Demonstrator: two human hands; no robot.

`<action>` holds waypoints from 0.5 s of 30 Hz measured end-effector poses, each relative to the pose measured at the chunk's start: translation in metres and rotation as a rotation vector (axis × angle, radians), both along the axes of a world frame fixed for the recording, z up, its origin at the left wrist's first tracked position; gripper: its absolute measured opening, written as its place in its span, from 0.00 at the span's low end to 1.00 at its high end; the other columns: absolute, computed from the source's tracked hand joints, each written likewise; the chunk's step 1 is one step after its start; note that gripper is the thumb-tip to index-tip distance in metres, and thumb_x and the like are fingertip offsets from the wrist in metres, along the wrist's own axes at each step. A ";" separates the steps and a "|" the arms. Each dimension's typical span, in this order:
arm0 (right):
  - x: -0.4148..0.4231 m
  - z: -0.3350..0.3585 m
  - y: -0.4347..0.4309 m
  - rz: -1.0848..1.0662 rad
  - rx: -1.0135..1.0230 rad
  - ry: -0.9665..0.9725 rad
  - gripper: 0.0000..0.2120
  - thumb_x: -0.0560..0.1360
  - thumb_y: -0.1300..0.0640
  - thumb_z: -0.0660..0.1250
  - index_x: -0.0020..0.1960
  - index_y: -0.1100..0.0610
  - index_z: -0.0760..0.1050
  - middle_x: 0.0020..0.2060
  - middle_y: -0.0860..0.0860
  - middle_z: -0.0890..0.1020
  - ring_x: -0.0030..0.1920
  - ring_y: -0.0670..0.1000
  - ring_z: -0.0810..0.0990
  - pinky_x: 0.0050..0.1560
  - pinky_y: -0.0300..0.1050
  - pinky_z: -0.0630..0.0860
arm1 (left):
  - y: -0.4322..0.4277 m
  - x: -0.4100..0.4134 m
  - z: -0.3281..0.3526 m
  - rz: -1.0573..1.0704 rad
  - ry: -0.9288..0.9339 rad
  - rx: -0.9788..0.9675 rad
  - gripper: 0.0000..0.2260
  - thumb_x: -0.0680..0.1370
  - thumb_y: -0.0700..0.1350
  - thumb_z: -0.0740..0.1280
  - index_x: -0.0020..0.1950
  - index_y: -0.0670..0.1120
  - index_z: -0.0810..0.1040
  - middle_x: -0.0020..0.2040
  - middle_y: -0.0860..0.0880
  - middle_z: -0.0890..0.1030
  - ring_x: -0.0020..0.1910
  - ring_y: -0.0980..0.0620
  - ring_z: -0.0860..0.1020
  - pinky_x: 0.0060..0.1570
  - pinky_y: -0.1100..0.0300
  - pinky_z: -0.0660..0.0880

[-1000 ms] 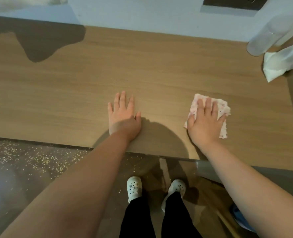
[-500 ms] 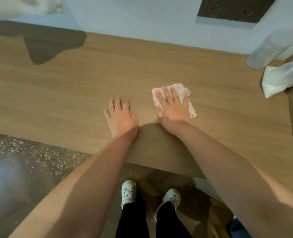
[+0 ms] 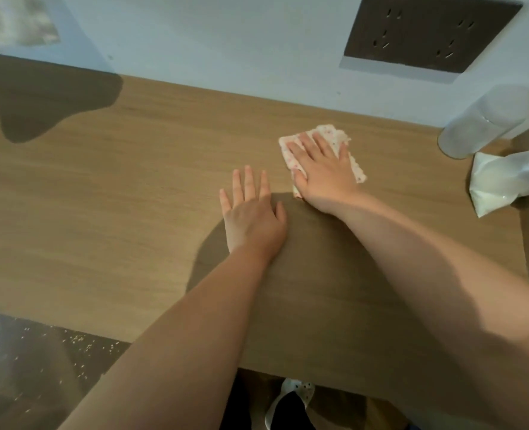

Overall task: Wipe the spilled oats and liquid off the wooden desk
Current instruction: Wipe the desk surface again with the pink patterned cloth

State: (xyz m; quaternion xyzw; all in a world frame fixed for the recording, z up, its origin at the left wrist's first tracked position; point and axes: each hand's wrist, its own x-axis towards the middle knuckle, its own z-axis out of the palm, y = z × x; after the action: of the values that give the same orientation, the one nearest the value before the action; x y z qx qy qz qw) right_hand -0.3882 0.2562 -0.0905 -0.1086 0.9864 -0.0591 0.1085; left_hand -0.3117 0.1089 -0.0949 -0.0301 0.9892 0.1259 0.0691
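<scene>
The wooden desk (image 3: 102, 212) fills the middle of the head view. My right hand (image 3: 322, 172) lies flat with straight fingers on a white, pink-speckled cloth (image 3: 334, 136), pressing it onto the desk toward the back right. My left hand (image 3: 252, 215) rests flat on the bare wood just left of it, fingers spread. I see no oats or liquid on the desk surface. Scattered oats (image 3: 80, 339) lie on the floor below the desk's front edge at the left.
A clear plastic container (image 3: 486, 122) lies tilted at the desk's right end beside a white bag (image 3: 505, 178). A dark socket panel (image 3: 427, 32) sits on the wall behind. A white shoe (image 3: 294, 395) shows under the front edge.
My right hand has slid the cloth left and then farther toward the wall. My left hand has stayed flat on the desk. The camera has moved closer over the desk.
</scene>
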 end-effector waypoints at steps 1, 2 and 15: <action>-0.013 0.001 -0.009 0.054 -0.011 -0.001 0.26 0.82 0.46 0.47 0.80 0.45 0.48 0.80 0.47 0.49 0.79 0.51 0.44 0.75 0.63 0.40 | 0.000 0.000 0.000 0.000 -0.011 -0.001 0.29 0.81 0.55 0.52 0.81 0.50 0.50 0.81 0.47 0.46 0.79 0.47 0.41 0.76 0.44 0.41; -0.024 0.001 -0.018 0.092 -0.018 -0.001 0.26 0.82 0.46 0.47 0.80 0.45 0.49 0.80 0.47 0.49 0.79 0.51 0.44 0.75 0.63 0.40 | 0.000 0.001 0.000 -0.005 -0.014 -0.006 0.29 0.81 0.55 0.52 0.80 0.50 0.50 0.81 0.47 0.45 0.79 0.47 0.40 0.76 0.44 0.41; -0.028 -0.003 0.014 -0.584 0.066 0.004 0.29 0.81 0.45 0.45 0.80 0.50 0.46 0.80 0.52 0.46 0.79 0.56 0.42 0.73 0.68 0.41 | -0.001 -0.001 0.007 -0.029 -0.036 -0.023 0.28 0.81 0.55 0.51 0.80 0.50 0.50 0.81 0.46 0.46 0.79 0.46 0.41 0.76 0.43 0.41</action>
State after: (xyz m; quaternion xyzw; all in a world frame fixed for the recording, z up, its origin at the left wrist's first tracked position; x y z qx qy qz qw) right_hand -0.4160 0.2705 -0.0935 0.1834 0.9775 -0.0557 0.0885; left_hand -0.3126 0.1078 -0.0882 -0.0190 0.9895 0.1128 0.0885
